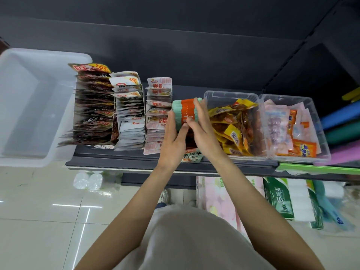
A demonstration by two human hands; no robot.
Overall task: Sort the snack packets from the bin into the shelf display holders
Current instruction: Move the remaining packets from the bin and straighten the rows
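fingers of the left hand lie fairly straight against the near-left side of a stack of green-and-orange packets; the thumb side is hidden, so how far it wraps cannot be told. right hand presses from the other side, fingers straight and a little spread along the stack's right face, thumb meeting the left fingertips on top. the two palms squeeze the packets between them, likely to square them up so they stand on edge like the neighbours.

stack sits on the dark shelf, between the pink-white packet row and the first clear tub, touching or just beside both. one loose green packet lies flat at the shelf's front edge under the wrists.

to the left, dark red packets and white packets stand filed in card holders. yellow packets lie jumbled in the first tub, pink and orange ones in the second clear tub.

white bin at far left shows no packets inside; sorting looks near done.
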